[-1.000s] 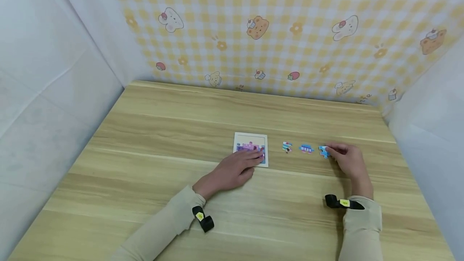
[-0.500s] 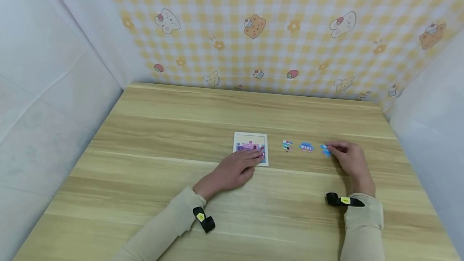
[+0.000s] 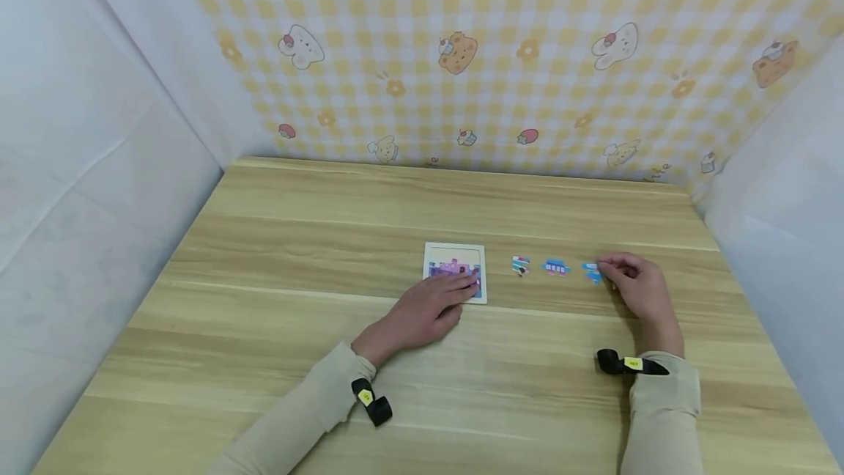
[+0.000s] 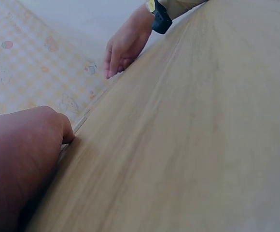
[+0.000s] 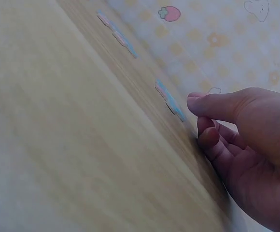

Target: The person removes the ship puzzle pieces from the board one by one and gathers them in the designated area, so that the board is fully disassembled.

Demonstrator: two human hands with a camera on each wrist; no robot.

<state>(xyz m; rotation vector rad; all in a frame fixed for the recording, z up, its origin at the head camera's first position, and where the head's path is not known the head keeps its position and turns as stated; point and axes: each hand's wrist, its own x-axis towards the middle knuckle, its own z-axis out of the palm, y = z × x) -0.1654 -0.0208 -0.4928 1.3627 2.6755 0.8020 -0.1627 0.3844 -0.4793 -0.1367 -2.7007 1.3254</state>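
Observation:
In the head view my left hand (image 3: 425,308) lies with its fingers extended over the lower part of a small white puzzle tray (image 3: 455,247). Pink and purple jigsaw pieces (image 3: 453,267) fill part of that tray, some hidden beneath the fingers. To the right, a blue jigsaw piece (image 3: 592,270) lies flat on the table by the fingertips of my right hand (image 3: 642,290). The right wrist view shows this piece (image 5: 169,100) just off the thumb tip, while the right hand (image 5: 248,137) has loosely bent fingers and no piece visible between them.
Between the tray and the blue piece lie a blue-and-purple jigsaw piece (image 3: 556,267) and a striped one (image 3: 520,265), in a row. The wooden table (image 3: 330,204) ends at a checked cloth (image 3: 409,116) behind; white sheets (image 3: 119,189) hang at both sides.
The right fingers have drawn slightly back to the right from the blue piece, which has turned a little and shifted slightly right. The left hand stays on the tray.

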